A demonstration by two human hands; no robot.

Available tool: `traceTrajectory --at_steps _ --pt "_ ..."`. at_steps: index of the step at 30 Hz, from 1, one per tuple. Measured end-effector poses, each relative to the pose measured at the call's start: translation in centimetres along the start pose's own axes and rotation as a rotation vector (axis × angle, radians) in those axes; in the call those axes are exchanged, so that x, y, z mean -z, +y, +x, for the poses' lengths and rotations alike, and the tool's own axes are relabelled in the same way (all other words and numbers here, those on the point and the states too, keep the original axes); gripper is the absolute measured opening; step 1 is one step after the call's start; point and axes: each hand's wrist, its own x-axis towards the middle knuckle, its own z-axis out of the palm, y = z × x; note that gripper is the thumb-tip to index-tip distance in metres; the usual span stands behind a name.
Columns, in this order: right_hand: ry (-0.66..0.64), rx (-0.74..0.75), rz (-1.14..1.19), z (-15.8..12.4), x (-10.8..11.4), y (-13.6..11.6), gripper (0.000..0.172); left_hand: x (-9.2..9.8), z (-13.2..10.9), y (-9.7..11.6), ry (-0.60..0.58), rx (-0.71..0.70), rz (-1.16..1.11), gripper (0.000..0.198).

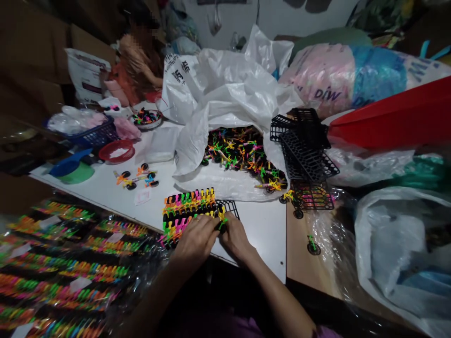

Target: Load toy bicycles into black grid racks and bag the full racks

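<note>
At the table's front edge, both my hands are closed around a small green toy bike [222, 224] over a black plastic grid tray [230, 205]. My left hand [197, 234] has its fingers curled at the toy's left side, against the filled rows. My right hand [236, 234] grips it from the right, partly hiding it. Packed rows of coloured toy bikes [188, 206] in yellow, orange, pink, green and black fill most of the tray. Behind my hands, a large white sack [229, 180] lies open with a heap of loose toy bikes [239, 150] inside.
Black grid trays [305, 150] are stacked at the right, with a loose green toy bike [312, 246] nearer me. Several toy bikes [136, 178] lie left, near a red basket [117, 151]. Bagged filled trays [66, 272] lie lower left. Another person [139, 61] sits behind.
</note>
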Motion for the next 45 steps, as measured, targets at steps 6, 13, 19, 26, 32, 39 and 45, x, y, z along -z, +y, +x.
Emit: traceTrajectory --at_steps 6,13,19,26,32,39,45 --pt "-0.086 0.062 -0.083 -0.1 0.1 0.1 0.02 -1.6 0.1 -0.1 0.084 -0.014 0.019 0.021" --pt "-0.264 0.122 -0.165 0.9 1.7 -0.5 0.012 -3.2 -1.2 -1.7 0.179 -0.132 0.015 0.024" --pt "-0.143 -0.014 -0.542 4.5 10.3 2.3 0.021 -3.3 -2.6 -2.7 0.172 -0.286 0.155 0.025" --pt "-0.14 0.021 -1.016 8.1 11.8 5.2 0.019 1.0 1.5 -2.4 0.241 -0.294 0.188 0.024" --pt "-0.171 0.304 -0.846 4.3 8.6 4.6 0.012 -0.5 4.9 -3.6 0.029 0.017 0.092 0.025" --pt "-0.136 0.097 -0.692 -0.7 10.2 4.8 0.015 -2.0 2.6 -4.0 -0.025 0.019 0.026 0.02" --pt "0.062 -0.35 -0.532 0.2 8.6 4.3 0.026 -1.7 2.1 -3.4 -0.001 0.012 0.042 0.02"
